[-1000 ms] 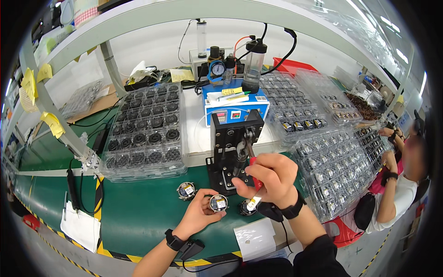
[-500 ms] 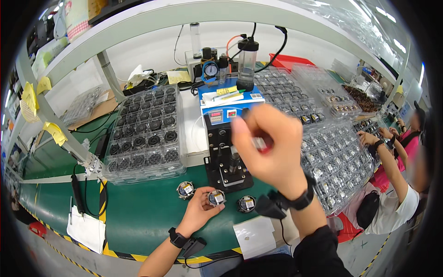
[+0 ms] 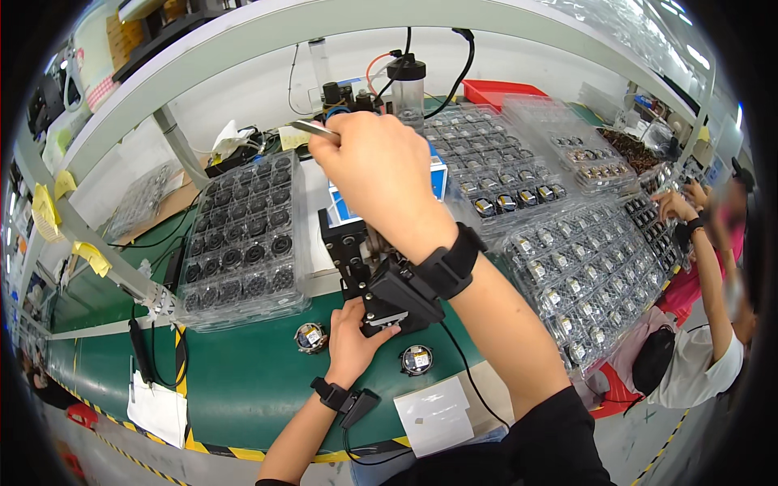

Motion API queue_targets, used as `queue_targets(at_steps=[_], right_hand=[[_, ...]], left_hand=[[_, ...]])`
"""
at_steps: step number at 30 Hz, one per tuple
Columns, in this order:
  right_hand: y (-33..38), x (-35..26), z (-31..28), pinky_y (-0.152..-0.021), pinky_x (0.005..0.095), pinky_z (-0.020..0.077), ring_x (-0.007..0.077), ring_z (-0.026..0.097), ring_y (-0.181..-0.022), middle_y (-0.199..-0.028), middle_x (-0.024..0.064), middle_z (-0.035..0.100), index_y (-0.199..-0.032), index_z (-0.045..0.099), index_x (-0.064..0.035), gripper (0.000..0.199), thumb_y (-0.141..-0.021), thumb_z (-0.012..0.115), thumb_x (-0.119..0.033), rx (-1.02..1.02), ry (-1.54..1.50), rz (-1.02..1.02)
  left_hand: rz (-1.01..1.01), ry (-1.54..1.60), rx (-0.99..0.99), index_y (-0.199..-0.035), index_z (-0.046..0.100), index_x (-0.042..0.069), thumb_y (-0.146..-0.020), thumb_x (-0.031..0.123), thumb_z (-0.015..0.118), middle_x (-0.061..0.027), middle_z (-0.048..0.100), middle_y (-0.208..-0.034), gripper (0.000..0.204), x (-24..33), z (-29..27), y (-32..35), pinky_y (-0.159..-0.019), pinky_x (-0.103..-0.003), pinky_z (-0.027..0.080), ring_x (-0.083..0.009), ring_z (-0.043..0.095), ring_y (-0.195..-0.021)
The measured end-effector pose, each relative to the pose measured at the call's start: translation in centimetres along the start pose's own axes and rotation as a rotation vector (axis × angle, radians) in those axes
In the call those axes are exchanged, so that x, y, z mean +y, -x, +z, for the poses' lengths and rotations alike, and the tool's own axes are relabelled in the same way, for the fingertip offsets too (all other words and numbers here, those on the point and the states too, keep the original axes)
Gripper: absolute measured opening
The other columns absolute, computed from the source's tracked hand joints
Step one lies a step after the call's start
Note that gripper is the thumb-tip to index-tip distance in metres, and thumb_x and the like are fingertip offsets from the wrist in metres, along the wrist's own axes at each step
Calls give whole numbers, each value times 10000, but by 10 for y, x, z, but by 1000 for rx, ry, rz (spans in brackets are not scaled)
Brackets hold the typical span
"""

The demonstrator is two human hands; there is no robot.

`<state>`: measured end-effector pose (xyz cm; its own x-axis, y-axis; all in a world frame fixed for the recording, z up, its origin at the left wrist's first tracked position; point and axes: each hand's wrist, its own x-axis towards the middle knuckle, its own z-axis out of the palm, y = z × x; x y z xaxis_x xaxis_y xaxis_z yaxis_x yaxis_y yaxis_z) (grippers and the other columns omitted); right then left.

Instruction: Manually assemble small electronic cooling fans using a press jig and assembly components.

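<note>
My left hand (image 3: pixel 356 344) is at the foot of a small black bench press (image 3: pixel 348 255). Its thumb and fingers close around the front of the press base, and whatever lies between them is hidden. My right hand (image 3: pixel 381 162) is raised over the press, closed on a grey metal bar (image 3: pixel 314 130) whose end sticks out past the fingers. I cannot make out whether the bar belongs to the press. One round watch module (image 3: pixel 310 338) lies left of my left hand, another round module (image 3: pixel 417 359) to its right.
Stacked clear trays of black round parts (image 3: pixel 243 227) stand on the left. More trays of modules (image 3: pixel 567 283) cover the right, where a person's hand (image 3: pixel 674 206) reaches in. A blue control box (image 3: pixel 438 178) sits behind the press. White paper (image 3: pixel 433 417) lies at the front edge.
My left hand has moved from the open mat to the press base, and the module it held is out of sight. My right hand has gone left and farther away, over the press.
</note>
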<state>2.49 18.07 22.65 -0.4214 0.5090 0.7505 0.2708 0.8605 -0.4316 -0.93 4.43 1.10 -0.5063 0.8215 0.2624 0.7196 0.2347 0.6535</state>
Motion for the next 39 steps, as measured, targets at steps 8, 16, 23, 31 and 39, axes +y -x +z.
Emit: queue_targets(at_steps=[8, 16, 23, 31, 39], right_hand=[[4, 6, 2, -592, 438, 513, 346, 635, -621, -634, 161, 628, -739, 689, -91, 243, -822, 562, -281, 87, -93, 3], [7, 1, 7, -516, 430, 492, 349, 618, -555, -591, 160, 607, -675, 651, -59, 287, -853, 566, -268, 208, -138, -71], [40, -11, -15, -433, 336, 429, 243, 562, -489, -664, 90, 594, -614, 539, -76, 264, -803, 657, -217, 502, -178, -289], [180, 15, -27, -435, 234, 393, 129, 523, -521, -938, 70, 650, -860, 601, -45, 233, -768, 706, -232, 293, -102, -314], [238, 18, -46, -488, 303, 469, 207, 615, -583, -889, 24, 662, -972, 615, -74, 275, -830, 675, -301, -210, -238, 331]], left_hand=[[50, -55, 96, -1036, 590, -45, -617, 286, 847, -153, 561, -1108, 592, 6, 8, -4, -746, -400, 438, -296, 469, -905], [-202, 492, 111, -987, 599, -47, -604, 178, 840, -168, 662, -907, 506, -5, 33, -14, -719, -369, 493, -286, 627, -846], [-10, 285, -248, -969, 614, -37, -732, 118, 748, -50, 665, -806, 313, 11, -48, 2, -648, -252, 469, -112, 596, -726], [-240, 939, -447, -1082, 568, -4, -846, 89, 640, -21, 612, -817, 264, -18, -59, 29, -585, -211, 433, -91, 563, -703], [-206, 1020, -236, -1092, 538, -17, -893, 42, 585, -44, 599, -918, 213, 26, -40, 43, -674, -199, 433, -81, 561, -803]])
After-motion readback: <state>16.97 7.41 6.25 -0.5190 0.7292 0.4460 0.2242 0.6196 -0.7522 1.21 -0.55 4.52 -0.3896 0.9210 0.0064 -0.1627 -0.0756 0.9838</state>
